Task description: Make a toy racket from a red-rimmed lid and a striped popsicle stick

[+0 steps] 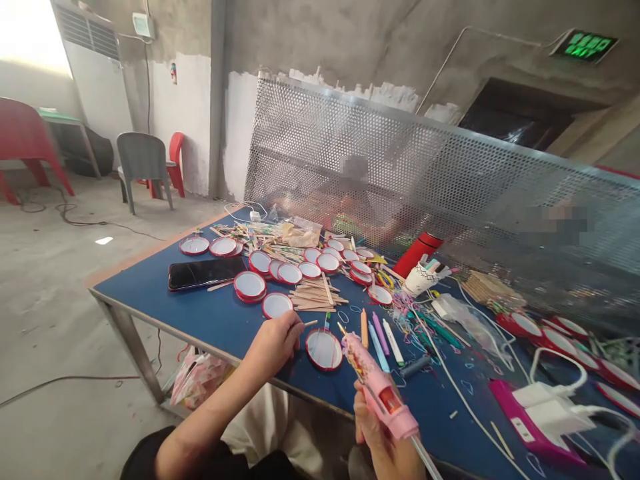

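Left hand (pixel 273 343): fingers pressed together, pinching a small wooden stick (pixel 311 323) by one end, free end poking out over the tabletop (pixel 215 308) just above the red-rimmed disc (pixel 324 351). Right hand (pixel 375 427): fingers wrapped round the pink glue gun (pixel 377 387), nozzle up and toward the disc's right side, apart from it; trigger hidden, can't tell if squeezed. Disc lies flat near the front edge, between the hands, neither visibly on it; a green-marked piece (pixel 327 320) stands at its far rim. Handling, judged by look: stick should be very light, stiff, thin enough to snap if bent; best taken by the end, other end left free. Disc looks light, pale face smooth and maybe slippery, so hold by the red rim, not the face. Glue gun likely the heaviest of the three, hard-shelled, bulky; grip the handle, stay off the nozzle, probably hot. Pale rod (pixel 425 458) sticks out its back, so don't grab there. Loose stick pile (pixel 317 295) beyond the disc would likely scatter if swept; pick singly. More red-rimmed discs (pixel 250 285) farther back, some overlapping, likely to slide; lift by rims. Markers (pixel 381 333) lie right of the disc and could roll if bumped.
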The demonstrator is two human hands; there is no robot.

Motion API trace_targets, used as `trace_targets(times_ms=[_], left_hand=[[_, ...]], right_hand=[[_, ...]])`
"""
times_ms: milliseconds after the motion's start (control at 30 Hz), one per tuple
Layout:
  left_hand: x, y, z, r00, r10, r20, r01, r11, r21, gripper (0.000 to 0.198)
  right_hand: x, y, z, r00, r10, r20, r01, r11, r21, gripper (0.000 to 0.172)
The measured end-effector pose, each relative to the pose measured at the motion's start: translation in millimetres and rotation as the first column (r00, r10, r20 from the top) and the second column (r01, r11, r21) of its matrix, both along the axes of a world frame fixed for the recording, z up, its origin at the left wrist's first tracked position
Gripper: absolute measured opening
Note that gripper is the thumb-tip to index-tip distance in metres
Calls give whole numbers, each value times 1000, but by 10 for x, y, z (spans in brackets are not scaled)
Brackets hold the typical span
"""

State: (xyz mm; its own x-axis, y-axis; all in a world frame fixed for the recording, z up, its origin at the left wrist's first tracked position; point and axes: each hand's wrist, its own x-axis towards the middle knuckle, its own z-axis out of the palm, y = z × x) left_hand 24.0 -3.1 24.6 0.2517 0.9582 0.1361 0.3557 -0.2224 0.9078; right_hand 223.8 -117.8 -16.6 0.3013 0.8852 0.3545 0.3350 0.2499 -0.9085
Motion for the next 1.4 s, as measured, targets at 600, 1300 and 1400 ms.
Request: trace_targets(times_ms=[600,1300,1400], left_hand=[[8,-19,-15,1000,5,10,-5,1000,-24,22],[8,-25,-6,1000,-18,-21,18,1000,-18,21],[8,-31,2,1000,-16,-15,16,1000,-15,21]], right_hand=[[-47,236,-2,993,120,23,-113,974,-198,52],[-37,243,-36,989,107,99,-88,980,-180,51],[-42,241,-15,988,103,110,-83,981,-175,51]])
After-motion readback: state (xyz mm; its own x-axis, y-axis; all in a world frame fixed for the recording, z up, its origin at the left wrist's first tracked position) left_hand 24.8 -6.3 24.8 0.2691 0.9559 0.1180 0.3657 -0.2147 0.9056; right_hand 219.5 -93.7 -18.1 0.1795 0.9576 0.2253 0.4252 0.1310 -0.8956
